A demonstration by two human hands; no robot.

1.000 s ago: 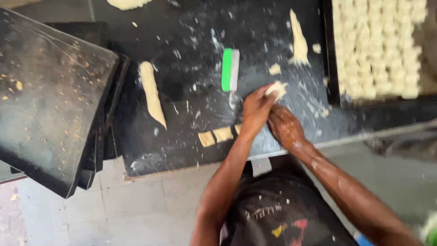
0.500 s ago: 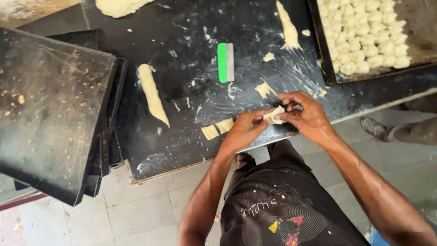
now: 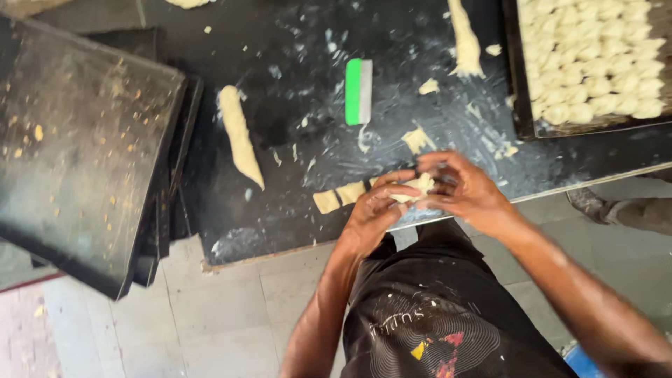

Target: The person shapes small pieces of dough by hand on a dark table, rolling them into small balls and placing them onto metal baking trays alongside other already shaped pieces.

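My left hand [image 3: 374, 210] and my right hand [image 3: 465, 189] meet over the near edge of a black worktop [image 3: 294, 210]. Both pinch one small pale dough piece [image 3: 418, 186] between their fingertips. Two flat cut dough squares [image 3: 339, 197] lie on the worktop just left of my left hand. A scraper with a green handle [image 3: 358, 91] rests farther back. A long dough strip [image 3: 238, 133] lies to the left, and another dough strip [image 3: 465, 38] lies at the back.
A black baking tray [image 3: 521, 112] at the back right holds several rows of shaped dough pieces [image 3: 595, 56]. A stack of dark empty trays [image 3: 77, 154] overhangs the worktop on the left. Pale floor tiles [image 3: 210, 322] lie below. Dough scraps dot the worktop.
My hands have drawn back from the worktop to its near edge and come together around the dough piece. The view has shifted a little.
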